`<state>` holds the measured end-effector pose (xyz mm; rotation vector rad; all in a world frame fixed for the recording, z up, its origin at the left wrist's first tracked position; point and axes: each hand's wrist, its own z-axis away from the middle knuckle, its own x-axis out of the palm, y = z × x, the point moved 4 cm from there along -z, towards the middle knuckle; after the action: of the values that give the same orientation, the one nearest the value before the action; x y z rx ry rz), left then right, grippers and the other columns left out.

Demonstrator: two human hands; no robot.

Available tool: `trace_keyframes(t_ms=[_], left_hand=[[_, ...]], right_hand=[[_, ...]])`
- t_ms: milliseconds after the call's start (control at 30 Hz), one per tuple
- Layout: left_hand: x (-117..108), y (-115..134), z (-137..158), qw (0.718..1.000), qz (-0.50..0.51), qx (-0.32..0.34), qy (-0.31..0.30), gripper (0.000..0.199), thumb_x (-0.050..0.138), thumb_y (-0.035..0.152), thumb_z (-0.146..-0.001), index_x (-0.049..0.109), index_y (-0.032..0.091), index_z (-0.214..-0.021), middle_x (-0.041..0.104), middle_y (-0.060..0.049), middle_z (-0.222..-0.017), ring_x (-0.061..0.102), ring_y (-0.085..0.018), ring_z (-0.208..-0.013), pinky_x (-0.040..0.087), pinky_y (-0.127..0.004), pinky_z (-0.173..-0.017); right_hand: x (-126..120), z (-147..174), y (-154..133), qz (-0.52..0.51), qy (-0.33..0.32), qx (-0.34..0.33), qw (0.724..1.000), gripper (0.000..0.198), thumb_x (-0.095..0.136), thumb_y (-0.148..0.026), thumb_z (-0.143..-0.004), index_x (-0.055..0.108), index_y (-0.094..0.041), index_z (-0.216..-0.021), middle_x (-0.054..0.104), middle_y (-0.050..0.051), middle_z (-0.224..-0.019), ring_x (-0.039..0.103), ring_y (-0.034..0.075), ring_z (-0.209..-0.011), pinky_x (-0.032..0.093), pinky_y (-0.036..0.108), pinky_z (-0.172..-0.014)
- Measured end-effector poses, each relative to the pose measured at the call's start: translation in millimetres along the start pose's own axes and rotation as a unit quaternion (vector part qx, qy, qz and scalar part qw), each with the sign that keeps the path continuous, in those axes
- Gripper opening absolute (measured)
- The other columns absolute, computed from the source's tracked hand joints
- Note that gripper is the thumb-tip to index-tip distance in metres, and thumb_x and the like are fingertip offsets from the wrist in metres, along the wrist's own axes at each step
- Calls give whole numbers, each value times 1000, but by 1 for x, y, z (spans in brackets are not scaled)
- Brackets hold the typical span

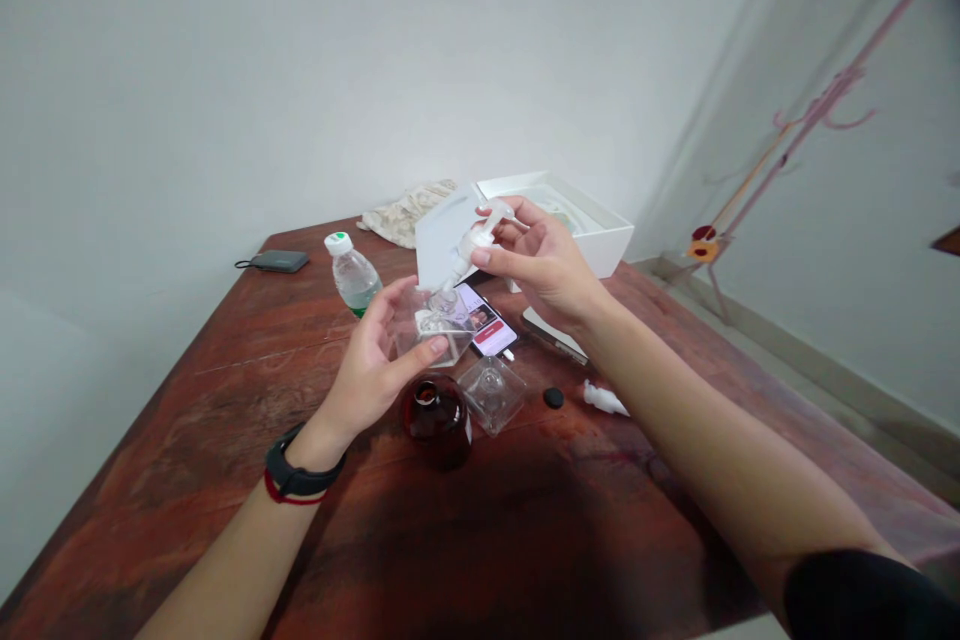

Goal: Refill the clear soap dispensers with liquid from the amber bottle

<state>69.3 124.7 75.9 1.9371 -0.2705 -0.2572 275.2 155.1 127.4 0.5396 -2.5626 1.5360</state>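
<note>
Above a reddish-brown wooden table (225,480), the left hand (379,360), with a dark band at its wrist, grasps a clear angular bottle (442,320), thumb on its near face and fingers curled round its far side. The right hand (540,260) pinches a white pump head (480,240) between thumb and fingertips, directly above the bottle's neck; the pump's stem runs down into the neck. Just below the left hand stands a dark red bottle (436,418), mouth open, and beside that, on the right-hand side, a second clear angular bottle (491,392). Beneath the right forearm lie a small black cap (553,398) and a second white pump (604,400), apart from each other. Behind the held bottle a phone (491,328) lies with its screen lit. Beyond the left hand stands a water bottle (352,275) with a white cap; beyond the right hand sits an open white box (592,240), its lid (442,235) leaning upright against it. A dark flat device (279,261) and a crumpled cloth (409,210) lie at the far edge.
</note>
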Motion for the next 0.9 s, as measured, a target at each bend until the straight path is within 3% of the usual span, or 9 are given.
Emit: trace_keyframes(t_ms=[300, 500, 900], left_hand=[[-1, -6, 0, 1000, 15, -24, -4, 73, 89, 36, -83, 51, 24, -144, 63, -12, -140, 63, -30, -129, 51, -47, -112], [-1, -6, 1, 999, 21, -22, -12, 73, 89, 39, -83, 51, 24, -144, 63, -12, -141, 59, -32, -136, 45, -49, -119], [-1, -9, 0, 999, 18, -23, -14, 74, 90, 40, -82, 52, 25, -144, 64, -12, -141, 60, -33, -135, 46, -50, -118]], right_hand=[[-4, -2, 2, 31, -19, 9, 999, 44, 97, -29, -66, 69, -25, -99, 66, 0, -98, 62, 18, -91, 54, 35, -81], [-4, -1, 1, 49, -5, -6, 999, 41, 97, -32, -68, 70, -25, -98, 67, 0, -97, 63, 20, -92, 54, 38, -84], [1, 2, -3, 56, 0, -17, 998, 39, 97, -33, -69, 70, -25, -96, 67, 1, -98, 63, 21, -93, 54, 38, -82]])
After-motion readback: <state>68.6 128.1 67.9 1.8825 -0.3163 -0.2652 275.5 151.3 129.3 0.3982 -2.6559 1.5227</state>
